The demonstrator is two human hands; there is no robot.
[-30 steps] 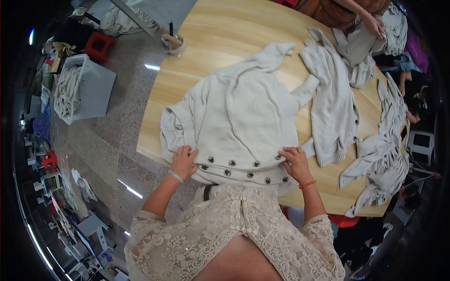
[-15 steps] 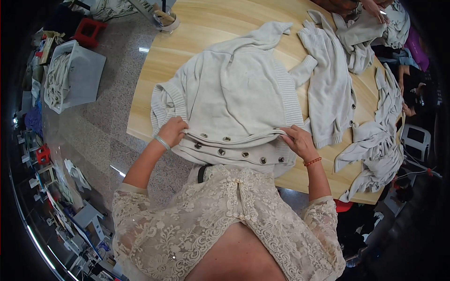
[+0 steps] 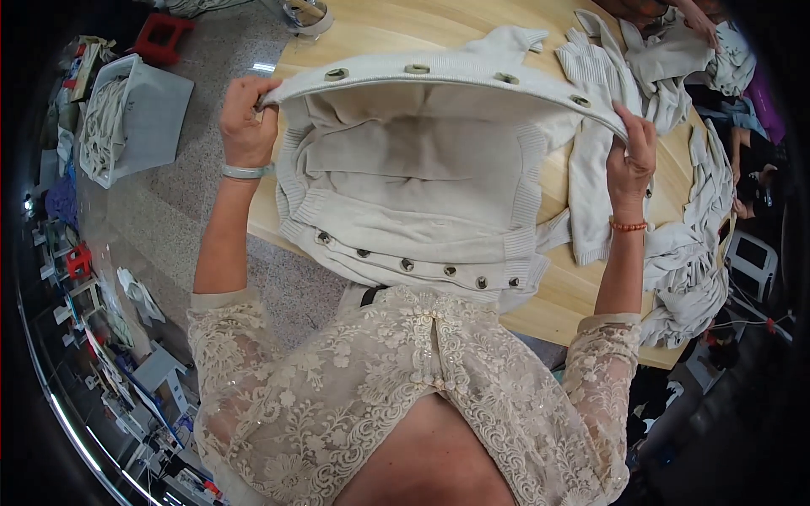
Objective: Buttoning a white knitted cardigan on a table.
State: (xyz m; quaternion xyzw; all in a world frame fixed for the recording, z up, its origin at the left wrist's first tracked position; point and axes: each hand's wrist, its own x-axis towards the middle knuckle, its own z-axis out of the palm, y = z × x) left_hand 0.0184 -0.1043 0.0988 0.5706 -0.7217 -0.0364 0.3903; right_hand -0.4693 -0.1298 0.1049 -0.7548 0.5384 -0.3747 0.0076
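Note:
A cream knitted cardigan lies on the wooden table before me, its front opened so the inside shows. One front edge band, with several oval buttonholes along it, is lifted in an arch above the rest. My left hand is closed on the left end of this band. At its right end, my right hand grips the same band with the fingers folded over it. Nearest my body lies the other front band, with several dark round buttons. Ribbed knit edges show at both sides of the cardigan.
To the right lie another cream knit garment and a heap of similar knits. Another person's hand is on cloth at the far right. On the floor at left stand a white crate holding cloth and a red stool.
Both hands have risen away from my body and spread apart, lifting the buttonhole band up and away. The cardigan's inside is now exposed; the buttoned band stays near my waist.

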